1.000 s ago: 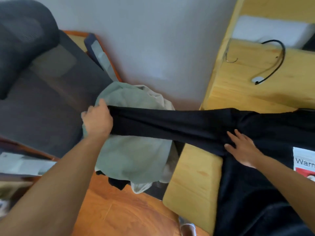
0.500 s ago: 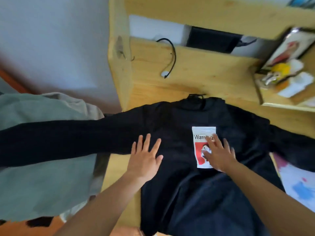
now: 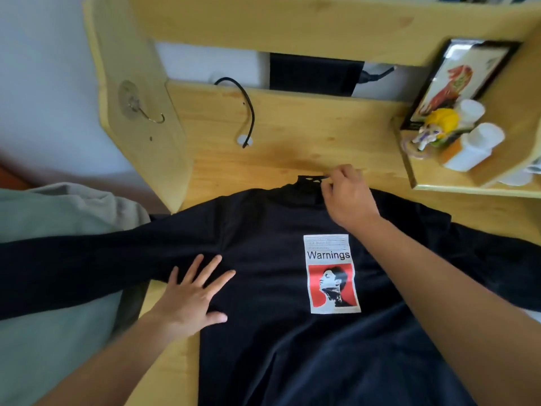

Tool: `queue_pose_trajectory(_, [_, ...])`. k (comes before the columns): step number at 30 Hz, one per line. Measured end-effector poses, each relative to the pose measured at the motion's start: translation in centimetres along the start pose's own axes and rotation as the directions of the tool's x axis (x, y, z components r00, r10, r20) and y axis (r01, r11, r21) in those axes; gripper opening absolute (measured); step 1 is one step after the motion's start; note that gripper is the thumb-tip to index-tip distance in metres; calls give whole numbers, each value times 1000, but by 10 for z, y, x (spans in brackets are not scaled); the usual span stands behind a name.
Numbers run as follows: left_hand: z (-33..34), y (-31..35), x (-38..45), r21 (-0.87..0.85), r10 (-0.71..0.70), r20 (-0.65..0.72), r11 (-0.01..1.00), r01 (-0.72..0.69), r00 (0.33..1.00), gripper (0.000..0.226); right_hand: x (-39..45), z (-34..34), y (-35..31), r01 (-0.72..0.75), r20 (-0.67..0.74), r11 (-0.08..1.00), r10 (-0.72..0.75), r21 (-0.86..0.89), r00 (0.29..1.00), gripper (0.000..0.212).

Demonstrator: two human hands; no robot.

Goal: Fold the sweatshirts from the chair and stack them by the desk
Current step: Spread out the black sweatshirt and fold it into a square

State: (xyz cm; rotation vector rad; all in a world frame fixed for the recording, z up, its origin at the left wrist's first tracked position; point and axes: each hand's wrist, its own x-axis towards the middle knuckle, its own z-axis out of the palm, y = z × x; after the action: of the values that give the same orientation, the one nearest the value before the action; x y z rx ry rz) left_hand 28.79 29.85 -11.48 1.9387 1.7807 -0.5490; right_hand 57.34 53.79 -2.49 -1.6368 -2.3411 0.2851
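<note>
A black sweatshirt (image 3: pixel 263 259) with a "Warnings" print lies spread flat, front up, on the wooden desk (image 3: pixel 307 136). Its left sleeve stretches off the desk edge over a pale green sweatshirt (image 3: pixel 52 218) heaped at the left. My left hand (image 3: pixel 193 294) presses flat with spread fingers on the sweatshirt's left side, near the armpit. My right hand (image 3: pixel 348 197) pinches the collar at the top of the garment. The right sleeve runs off toward the right edge of the view.
A black cable (image 3: pixel 247 109) lies on the desk behind the collar. A framed picture (image 3: pixel 456 80), a yellow figurine (image 3: pixel 439 124) and white bottles (image 3: pixel 480 142) stand on a raised shelf at the right. A metal hook (image 3: pixel 146 112) hangs on the desk's side panel.
My right hand left the printed patch and moved up to the collar, which it now pinches. My left hand stayed flat on the left side. The view shifted right from the chair earlier.
</note>
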Motion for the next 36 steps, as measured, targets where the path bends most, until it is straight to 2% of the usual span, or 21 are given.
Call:
queue_pose_trajectory(2, [-3, -15, 1, 27, -3, 38, 1000, 2, 999, 97, 42, 8, 8, -71, 189, 996, 80, -53, 979, 41])
queue_pose_trajectory(5, [-24, -34, 12, 1, -7, 75, 1000, 7, 997, 104, 67, 31, 33, -103, 529, 969, 210, -225, 822, 58])
queue_pose_trajectory(6, [-31, -38, 16, -10, -11, 87, 1000, 12, 996, 105, 64, 39, 40, -101, 572, 956, 248, -276, 782, 65])
queue_pose_trajectory(8, [-45, -38, 22, -28, -42, 129, 999, 46, 991, 105, 48, 54, 49, -98, 591, 943, 279, -319, 757, 68])
queue_pose_trajectory(10, [-49, -24, 25, -3, -71, 99, 997, 72, 993, 97, 37, 62, 51, -77, 546, 929, 278, -363, 790, 71])
queue_pose_trajectory(13, [-35, 12, 21, 30, -16, -154, 999, 21, 988, 77, 42, 59, 46, -44, 509, 922, 251, -385, 823, 54])
queue_pose_trajectory(14, [-28, 22, 19, -21, -24, -168, 1000, 21, 985, 79, 45, 55, 42, -44, 513, 926, 247, -375, 822, 41])
queue_pose_trajectory(16, [-15, 32, 20, -73, -69, -65, 995, 64, 995, 92, 50, 47, 34, -51, 479, 943, 214, -330, 851, 20])
queue_pose_trajectory(18, [-15, 29, 26, -55, -96, -2, 994, 96, 995, 99, 52, 31, 23, -52, 280, 961, 131, -272, 951, 17])
queue_pose_trajectory(19, [-17, 26, 28, -49, -94, 8, 994, 94, 996, 100, 49, 21, 21, -34, 102, 979, 56, -200, 993, 17])
queue_pose_trajectory(20, [-20, 24, 28, -49, -89, 10, 995, 89, 996, 100, 42, 9, 19, 7, -92, 991, -20, -131, 996, 19])
queue_pose_trajectory(21, [-21, 22, 28, -49, -84, 8, 995, 84, 996, 100, 30, -4, 18, 74, -269, 993, -96, -93, 958, 20])
queue_pose_trajectory(22, [-22, 21, 27, -52, -81, 2, 995, 81, 997, 100, 12, -15, 16, 145, -389, 986, -166, -84, 906, 21])
queue_pose_trajectory(23, [-21, 20, 28, -62, -79, -2, 995, 79, 997, 99, -10, -23, 15, 200, -441, 975, -222, -97, 869, 21])
queue_pose_trajectory(25, [-18, 21, 25, -85, -70, -48, 994, 66, 996, 93, -63, -24, 19, 289, -362, 941, -335, -176, 870, 29])
queue_pose_trajectory(27, [-16, 26, 13, -145, -81, -193, 988, 53, 978, 75, -126, -10, 36, 411, -54, 865, -443, -289, 895, 47])
queue_pose_trajectory(29, [-12, 29, -7, -302, -125, -422, 953, -10, 898, 53, -190, 8, 64, 490, 271, 816, -419, -305, 867, 53])
queue_pose_trajectory(30, [-7, 31, -17, -379, -184, -506, 925, -26, 842, 37, -216, 12, 78, 477, 338, 835, -381, -275, 861, 48])
queue_pose_trajectory(32, [-5, 37, -34, -496, -275, -514, 868, -20, 812, 22, -236, 9, 93, 315, 294, 929, -251, -193, 922, 36])
queue_pose_trajectory(34, [-11, 44, -41, -575, -288, -470, 817, -42, 834, 26, -222, 1, 88, 108, 135, 993, -101, -49, 986, 28])
queue_pose_trajectory(36, [-19, 51, -38, -634, -246, -402, 769, -75, 882, 34, -187, -12, 63, -20, -30, 994, 23, 112, 999, 15])
